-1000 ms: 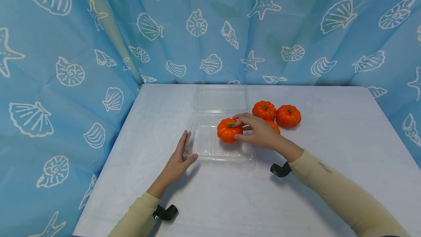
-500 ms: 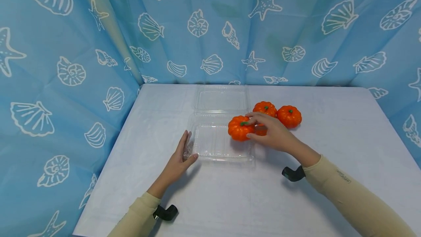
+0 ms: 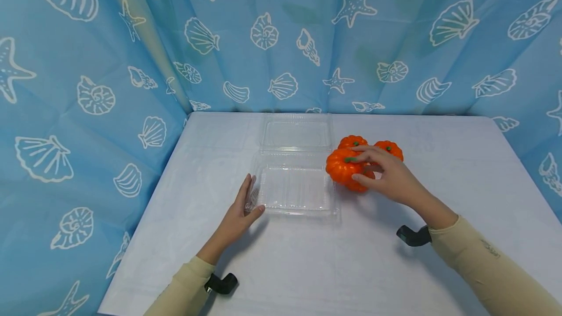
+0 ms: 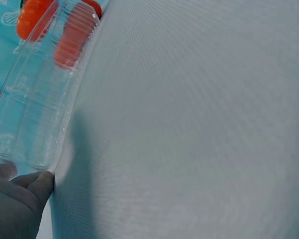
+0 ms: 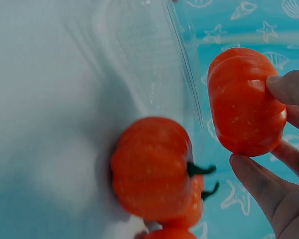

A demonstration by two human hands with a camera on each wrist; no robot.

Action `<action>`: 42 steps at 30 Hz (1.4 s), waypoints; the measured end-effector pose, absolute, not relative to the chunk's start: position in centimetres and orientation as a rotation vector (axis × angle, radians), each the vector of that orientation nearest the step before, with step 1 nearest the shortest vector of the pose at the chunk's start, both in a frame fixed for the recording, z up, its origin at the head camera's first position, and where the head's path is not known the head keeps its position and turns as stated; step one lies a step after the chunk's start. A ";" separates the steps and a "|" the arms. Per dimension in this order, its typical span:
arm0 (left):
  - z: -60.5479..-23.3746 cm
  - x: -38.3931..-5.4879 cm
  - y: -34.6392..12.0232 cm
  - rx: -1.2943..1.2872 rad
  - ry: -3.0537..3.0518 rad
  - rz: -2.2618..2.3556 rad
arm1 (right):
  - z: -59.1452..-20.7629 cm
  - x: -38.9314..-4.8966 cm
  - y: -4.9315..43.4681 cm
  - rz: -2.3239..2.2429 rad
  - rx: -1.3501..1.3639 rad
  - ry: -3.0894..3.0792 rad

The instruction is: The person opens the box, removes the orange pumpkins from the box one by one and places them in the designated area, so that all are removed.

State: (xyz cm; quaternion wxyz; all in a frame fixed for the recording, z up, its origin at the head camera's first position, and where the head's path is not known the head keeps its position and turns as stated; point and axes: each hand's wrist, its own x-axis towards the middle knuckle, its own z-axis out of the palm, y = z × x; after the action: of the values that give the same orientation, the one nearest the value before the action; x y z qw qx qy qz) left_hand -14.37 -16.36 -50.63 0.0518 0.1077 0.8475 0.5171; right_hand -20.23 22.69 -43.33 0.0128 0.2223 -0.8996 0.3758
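Note:
My right hand (image 3: 392, 177) holds an orange toy pumpkin (image 3: 339, 166) with a green stem, thumb and fingers on its sides. It is raised beside the right edge of a clear plastic clamshell box (image 3: 285, 189). Below it stands another pumpkin (image 5: 152, 167), partly covered in the head view. Two more, a back pumpkin (image 3: 351, 141) and a right-hand pumpkin (image 3: 391, 148), are behind my right hand. My left hand (image 3: 233, 223) rests against the box's left side, fingers extended and thumb at the near corner (image 4: 42, 169).
The box's lid (image 3: 296, 131) lies folded back toward the far table edge. White cloth covers the table (image 3: 281, 262). A blue curtain (image 3: 281, 38) with seashell prints hangs behind and at the left. Each wrist carries a black camera mount (image 3: 221, 284).
My right hand has moved right with the pumpkin, from over the box to above the other pumpkin beside it. My left hand has stayed at the box's left side.

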 end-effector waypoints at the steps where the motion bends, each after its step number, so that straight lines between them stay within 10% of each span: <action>1: -50.6 -14.3 -16.4 0.324 2.579 1.570 | -43.3 -20.2 23.0 1.170 0.682 -2.801; 42: -51.1 -14.4 -16.5 0.338 2.580 1.581 | -47.5 -18.0 32.4 1.165 0.381 -2.776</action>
State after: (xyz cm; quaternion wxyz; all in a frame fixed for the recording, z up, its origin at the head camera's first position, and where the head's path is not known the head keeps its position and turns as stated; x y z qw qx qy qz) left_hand -14.40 -16.49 -51.14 0.0486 0.1108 0.8463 0.5188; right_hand -18.02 32.40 -47.47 0.0532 0.1254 -0.9135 0.3834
